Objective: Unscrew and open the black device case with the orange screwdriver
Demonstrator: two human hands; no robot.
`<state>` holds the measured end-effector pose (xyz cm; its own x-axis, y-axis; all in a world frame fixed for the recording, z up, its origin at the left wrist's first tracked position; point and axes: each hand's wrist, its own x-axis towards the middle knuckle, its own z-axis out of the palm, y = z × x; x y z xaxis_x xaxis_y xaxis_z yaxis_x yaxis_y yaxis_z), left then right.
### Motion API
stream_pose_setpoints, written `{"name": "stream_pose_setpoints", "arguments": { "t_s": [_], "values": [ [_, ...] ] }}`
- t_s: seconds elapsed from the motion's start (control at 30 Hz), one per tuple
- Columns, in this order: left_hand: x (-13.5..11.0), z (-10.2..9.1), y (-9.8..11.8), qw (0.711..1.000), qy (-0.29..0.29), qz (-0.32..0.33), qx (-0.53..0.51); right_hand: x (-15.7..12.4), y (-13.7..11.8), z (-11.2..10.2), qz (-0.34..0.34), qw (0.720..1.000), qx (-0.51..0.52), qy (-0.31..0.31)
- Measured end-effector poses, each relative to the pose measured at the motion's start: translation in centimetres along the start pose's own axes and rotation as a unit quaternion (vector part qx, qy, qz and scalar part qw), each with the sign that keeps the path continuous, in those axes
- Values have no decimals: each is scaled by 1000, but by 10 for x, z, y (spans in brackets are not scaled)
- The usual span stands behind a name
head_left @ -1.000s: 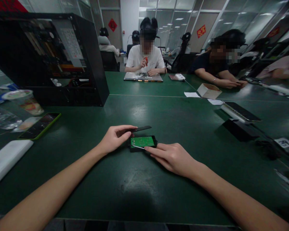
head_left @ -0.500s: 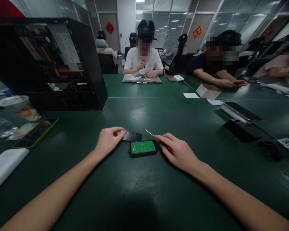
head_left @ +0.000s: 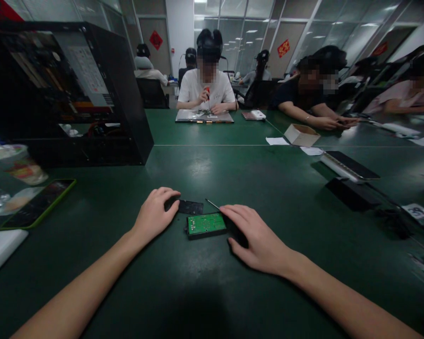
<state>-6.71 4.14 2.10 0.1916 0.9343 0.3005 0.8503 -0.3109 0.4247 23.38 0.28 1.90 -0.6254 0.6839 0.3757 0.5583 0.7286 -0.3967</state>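
Room: an open office with glass partitions is running across the back; several seated people are working at the far side, one of them bending over a flat tray.

Surface: a dark green table (head_left: 212, 278) is filling the lower view, with a seam crossing it beyond the hands.

Left side: an open black PC case (head_left: 127, 94) is standing well away from the hands. A phone (head_left: 37, 203) in a green bumper is lying nearer, with a white slab (head_left: 0, 245) at the edge. Right side: a cardboard box (head_left: 301, 135) and dark flat devices are sitting well apart.

Hands: the left hand (head_left: 154, 214) is resting palm down, fingers curled, tips touching the left end of the cover (head_left: 190, 206). Pinching or merely touching, I cannot tell. The right hand (head_left: 254, 233) is lying palm down over the handle of the screwdriver (head_left: 212, 204). Only the thin shaft is showing, pointing up and to the left past the fingertips. Gripping or only covering, I cannot tell.

Key relation: the board (head_left: 205, 224), green in its black shell, is lying flat between the two hands, straight ahead of the person. Its long axis is running left to right, tilting slightly. Its right end is touching the right fingers; the left hand is sitting near but apart, up and to the left. The right hand is the nearer one.

The cover is lying just beyond the board, parallel to it.
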Motion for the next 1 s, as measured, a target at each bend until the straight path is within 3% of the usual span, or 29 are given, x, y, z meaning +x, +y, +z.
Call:
{"name": "stream_pose_setpoints", "arguments": {
  "t_s": [0.33, 0.73, 0.9, 1.0],
  "values": [
    [2, 4, 1, 999, -33, 27, 18, 8, -20, 6, 37, 999, 29, -11],
    [-11, 6, 1, 992, -29, 114, -34, -8, -16, 1, -36, 980, 173, 96],
    [-14, 9, 11, 989, -22, 132, -58, -10, -12, -5, -62, 973, 153, 163],
    [-15, 10, 17, 986, -32, 142, -77, -17, -1, -17, -53, 974, 77, 205]
  ]
}}
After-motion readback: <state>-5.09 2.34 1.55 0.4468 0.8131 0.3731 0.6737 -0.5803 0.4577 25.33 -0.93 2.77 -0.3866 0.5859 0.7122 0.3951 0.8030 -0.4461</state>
